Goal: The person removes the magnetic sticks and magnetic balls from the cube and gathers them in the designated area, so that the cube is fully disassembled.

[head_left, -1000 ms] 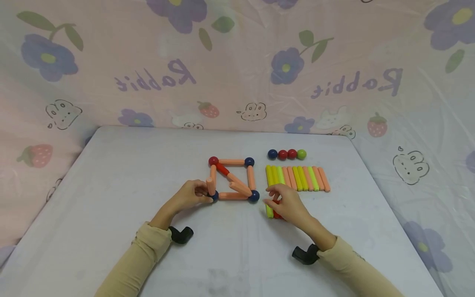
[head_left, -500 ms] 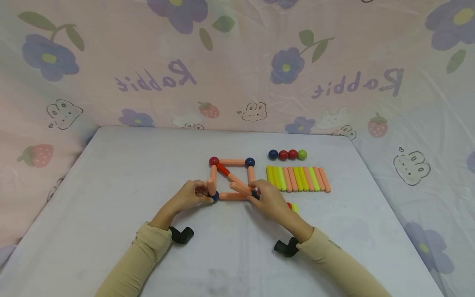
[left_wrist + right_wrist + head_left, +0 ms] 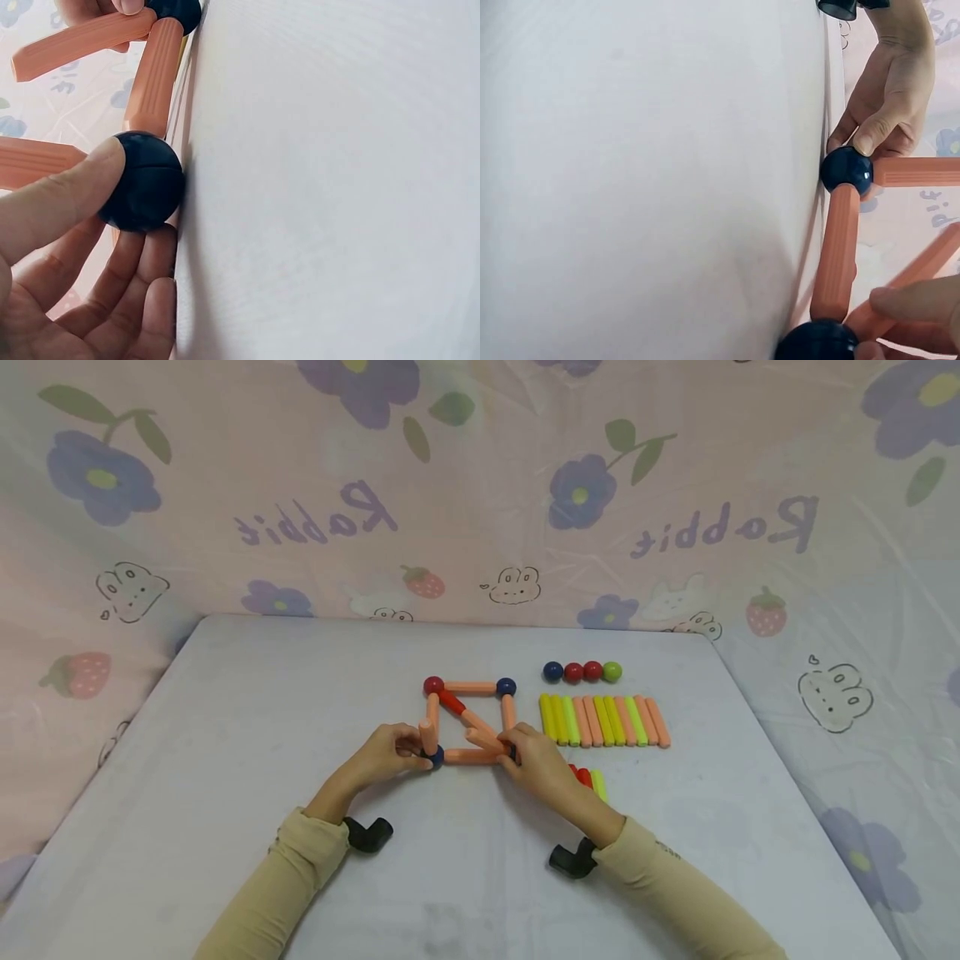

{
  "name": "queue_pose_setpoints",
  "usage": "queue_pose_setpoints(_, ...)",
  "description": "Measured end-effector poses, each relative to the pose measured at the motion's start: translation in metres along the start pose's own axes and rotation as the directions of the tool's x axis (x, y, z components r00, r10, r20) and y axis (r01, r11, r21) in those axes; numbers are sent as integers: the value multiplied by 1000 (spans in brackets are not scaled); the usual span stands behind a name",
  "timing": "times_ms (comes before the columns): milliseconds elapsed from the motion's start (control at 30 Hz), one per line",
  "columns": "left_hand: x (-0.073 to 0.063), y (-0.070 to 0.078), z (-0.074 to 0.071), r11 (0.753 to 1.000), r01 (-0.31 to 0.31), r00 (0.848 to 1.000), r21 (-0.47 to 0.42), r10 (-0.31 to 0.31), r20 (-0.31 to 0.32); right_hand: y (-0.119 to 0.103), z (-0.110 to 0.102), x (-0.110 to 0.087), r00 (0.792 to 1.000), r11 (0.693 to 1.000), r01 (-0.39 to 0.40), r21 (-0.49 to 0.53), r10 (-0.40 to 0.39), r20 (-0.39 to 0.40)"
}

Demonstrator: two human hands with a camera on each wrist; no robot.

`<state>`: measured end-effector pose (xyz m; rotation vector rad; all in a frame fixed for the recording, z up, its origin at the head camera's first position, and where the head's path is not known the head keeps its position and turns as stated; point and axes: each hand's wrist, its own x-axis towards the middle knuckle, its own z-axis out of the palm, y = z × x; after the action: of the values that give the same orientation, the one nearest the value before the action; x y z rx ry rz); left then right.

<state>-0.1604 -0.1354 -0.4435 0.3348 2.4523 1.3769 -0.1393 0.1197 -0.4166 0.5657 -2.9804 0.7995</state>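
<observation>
A square of orange sticks with balls at its corners lies on the table, a red ball point(image 3: 433, 686) at back left. My left hand point(image 3: 385, 752) pinches the front-left dark blue ball point(image 3: 144, 184) between thumb and fingers. From that ball an orange stick point(image 3: 427, 737) stands up. At the front-right corner my right hand point(image 3: 546, 767) holds another dark blue ball point(image 3: 817, 345), its fingers also against a slanting orange stick point(image 3: 82, 46). This ball is mostly hidden by the hand in the head view. A red stick point(image 3: 452, 702) runs diagonally inside the square.
Right of the square lies a row of yellow, green and orange sticks point(image 3: 603, 721). Several loose balls point(image 3: 573, 673) line up behind it. Red and green sticks point(image 3: 588, 779) lie partly hidden behind my right hand. A patterned curtain point(image 3: 450, 510) hangs behind the table point(image 3: 315, 668).
My right hand has moved left from above the front sticks to the front-right dark blue ball and taken hold there. The left hand has stayed on its ball.
</observation>
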Motion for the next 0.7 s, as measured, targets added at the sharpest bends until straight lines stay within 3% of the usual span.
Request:
queue_pose_setpoints(400, 1, 1, 0, 1000, 28, 1000, 10, -28, 2, 1, 1, -1, 999, 999, 35, -38, -35, -16)
queue_pose_setpoints(700, 1, -1, 0, 1000, 30, 1000, 1, -30, 5, 0, 2, -2, 1000, 999, -16, -40, 16, -5)
